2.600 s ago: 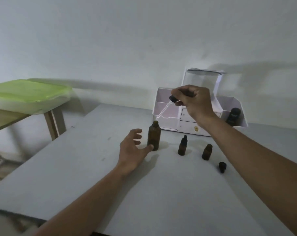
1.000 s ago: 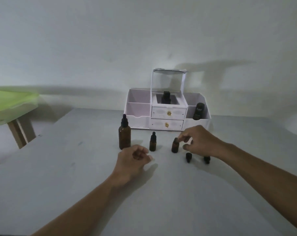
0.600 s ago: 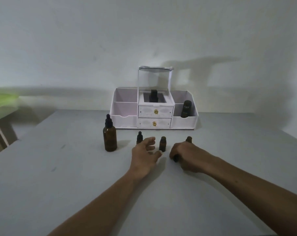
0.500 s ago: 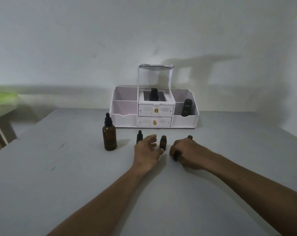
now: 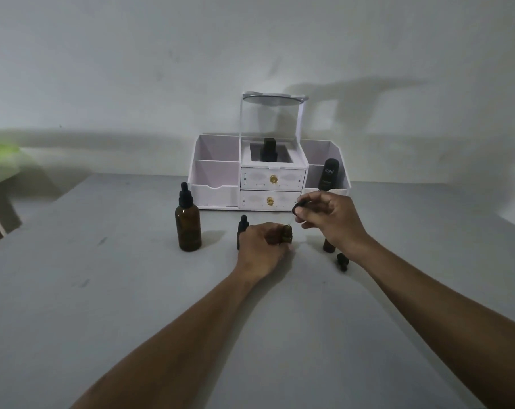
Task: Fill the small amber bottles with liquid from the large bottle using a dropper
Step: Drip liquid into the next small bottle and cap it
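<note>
Holding the small bottle (image 5: pixel 286 234) upright near the tabletop's (image 5: pixel 102 290) middle, the left hand (image 5: pixel 259 250) curls its fingers (image 5: pixel 272 237) round it; the right hand (image 5: pixel 331 221) pinches a black cap (image 5: pixel 297 208) just above: lower it squarely, then twist gently

Grey table (image 5: pixel 73 320), amber bottles (image 5: pixel 188 228), white organizer (image 5: pixel 215 196)

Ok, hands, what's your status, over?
Left hand grips small amber bottle, open. Right hand pinches black cap near it. Large bottle closed, off left. Loose cap near right wrist, not blocking.
</note>
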`<state>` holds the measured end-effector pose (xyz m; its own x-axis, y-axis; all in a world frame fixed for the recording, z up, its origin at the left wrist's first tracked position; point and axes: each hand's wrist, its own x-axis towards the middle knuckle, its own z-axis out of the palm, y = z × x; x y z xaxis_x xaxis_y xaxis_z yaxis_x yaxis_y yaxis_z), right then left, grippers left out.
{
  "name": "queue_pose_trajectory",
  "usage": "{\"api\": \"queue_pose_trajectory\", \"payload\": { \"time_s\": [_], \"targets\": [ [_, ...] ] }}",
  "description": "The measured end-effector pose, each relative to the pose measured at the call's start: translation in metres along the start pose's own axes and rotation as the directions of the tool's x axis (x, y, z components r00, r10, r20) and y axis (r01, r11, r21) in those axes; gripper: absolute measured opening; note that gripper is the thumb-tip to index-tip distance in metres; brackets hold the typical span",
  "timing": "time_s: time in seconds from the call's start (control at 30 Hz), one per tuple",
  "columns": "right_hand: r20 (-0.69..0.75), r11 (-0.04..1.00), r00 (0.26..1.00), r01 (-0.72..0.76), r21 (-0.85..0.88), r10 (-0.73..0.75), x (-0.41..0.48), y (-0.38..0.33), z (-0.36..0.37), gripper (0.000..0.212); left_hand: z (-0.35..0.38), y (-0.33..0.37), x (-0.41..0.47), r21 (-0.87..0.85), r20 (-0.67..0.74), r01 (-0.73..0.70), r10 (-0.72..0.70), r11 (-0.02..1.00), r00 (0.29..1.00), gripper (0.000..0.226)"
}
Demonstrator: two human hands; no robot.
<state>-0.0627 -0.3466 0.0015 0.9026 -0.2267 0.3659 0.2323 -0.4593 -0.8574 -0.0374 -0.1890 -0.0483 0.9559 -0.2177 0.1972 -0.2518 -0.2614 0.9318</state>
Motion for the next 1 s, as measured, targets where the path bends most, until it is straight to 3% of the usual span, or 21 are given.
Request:
{"api": "queue_pose_trajectory", "payload": {
  "time_s": [0.27, 0.4, 0.57, 0.7, 0.87, 1.0],
  "targets": [
    [0.015, 0.973, 0.998, 0.065, -0.221, -0.063, -0.002, 0.016, 0.018, 0.018, 0.000, -0.002, 0.000, -0.018, 0.030, -0.034, 0.034, 0.999, 0.999, 0.035],
    [-0.096, 0.966, 0.993, 0.048, -0.256, -0.075, -0.009, 0.024, 0.032, 0.022, 0.000, -0.001, -0.003, -0.019, 0.017, -0.052, 0.053, 0.998, 0.998, 0.031],
    [-0.237, 0.977, 0.966, 0.058, -0.204, -0.107, -0.019, 0.035, 0.048, 0.034, 0.000, -0.001, -0.006, -0.045, 0.015, -0.056, 0.056, 0.997, 0.998, 0.022],
    [-0.268, 0.976, 0.945, 0.148, -0.162, -0.187, -0.025, 0.042, 0.056, 0.037, 0.001, 0.002, -0.009, -0.085, 0.025, -0.048, 0.050, 0.995, 0.998, 0.024],
    [-0.265, 0.976, 0.942, 0.175, -0.130, -0.204, -0.024, 0.044, 0.054, 0.030, -0.002, 0.001, -0.006, -0.074, 0.024, -0.071, 0.073, 0.995, 0.997, 0.024],
    [-0.286, 0.986, 0.945, 0.142, -0.089, -0.162, -0.024, 0.044, 0.054, 0.040, -0.002, -0.002, -0.005, -0.045, 0.029, -0.100, 0.101, 0.994, 0.994, 0.021]
  ]
}}
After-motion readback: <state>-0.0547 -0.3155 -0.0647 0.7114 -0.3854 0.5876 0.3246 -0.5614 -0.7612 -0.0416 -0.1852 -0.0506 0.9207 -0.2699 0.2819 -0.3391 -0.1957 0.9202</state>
